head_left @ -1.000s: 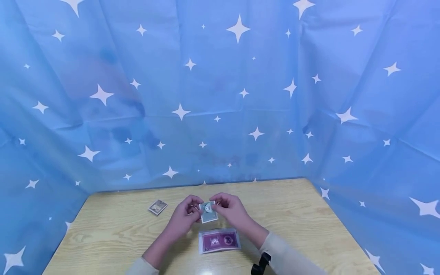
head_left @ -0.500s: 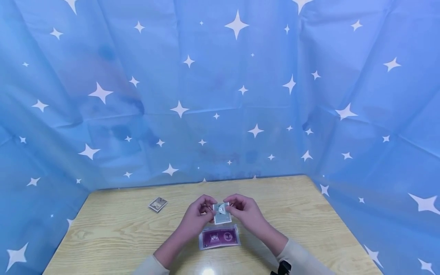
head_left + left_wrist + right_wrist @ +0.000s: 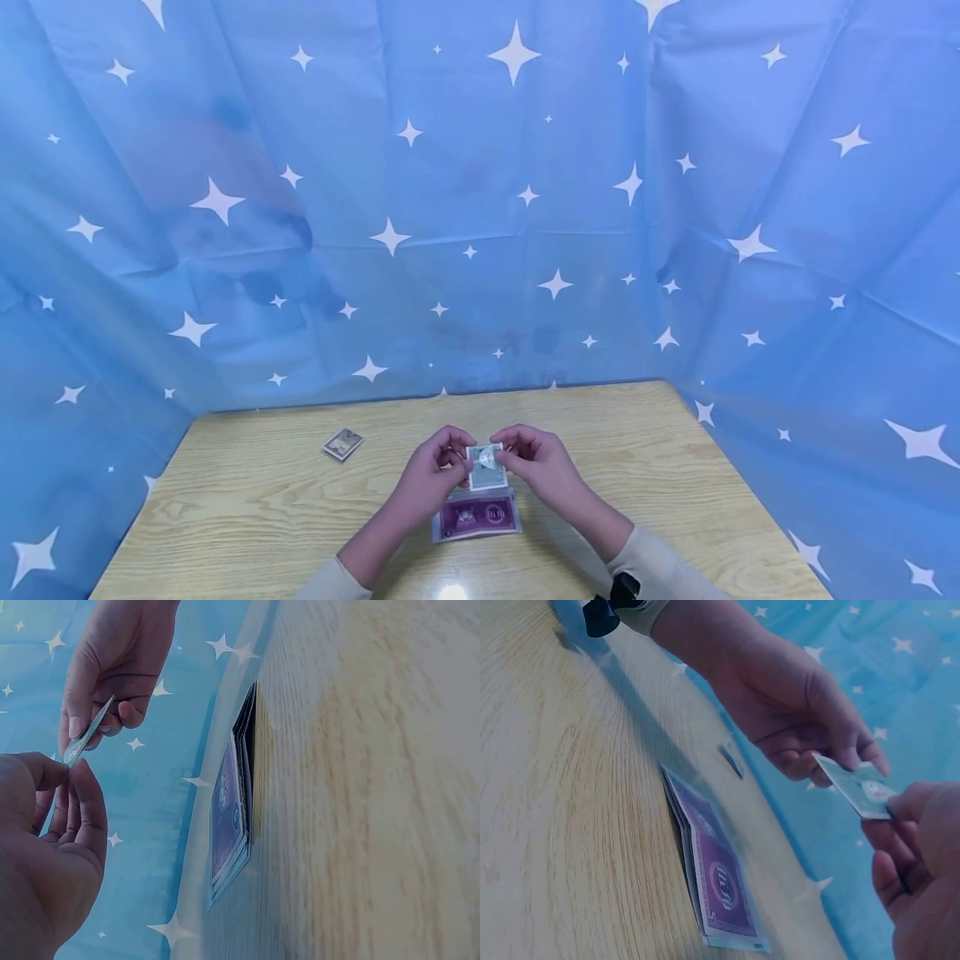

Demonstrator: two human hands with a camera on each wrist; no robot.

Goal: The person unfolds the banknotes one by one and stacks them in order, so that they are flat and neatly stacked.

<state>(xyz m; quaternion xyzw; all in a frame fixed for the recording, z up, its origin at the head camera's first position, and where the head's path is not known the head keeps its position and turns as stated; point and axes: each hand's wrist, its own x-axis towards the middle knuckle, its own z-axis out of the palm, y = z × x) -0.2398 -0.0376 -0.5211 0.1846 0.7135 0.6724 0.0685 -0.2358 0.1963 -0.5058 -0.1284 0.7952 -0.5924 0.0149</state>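
Note:
A small green banknote [image 3: 487, 468], which looks folded, is held up over the table between both hands. My left hand [image 3: 432, 477] pinches its left edge between thumb and fingers. On its other edge, my right hand [image 3: 542, 468] grips with thumb and fingertips. From the left wrist view the green banknote [image 3: 90, 731] appears nearly edge-on, while the right wrist view shows its printed face [image 3: 855, 784]. Just below the hands lies a pile of purple banknotes [image 3: 480, 515], creased across the middle and slightly raised.
A folded brown banknote [image 3: 343, 444] lies on the wooden table [image 3: 247, 508] to the left of the hands. Behind the table hangs a blue curtain [image 3: 465, 167] with white stars. A black wrist strap [image 3: 624, 585] sits by the right sleeve.
Both hands have shifted to the right with the green banknote, mostly in the first half second. The grips look the same. The purple and brown banknotes stay where they were on the table.

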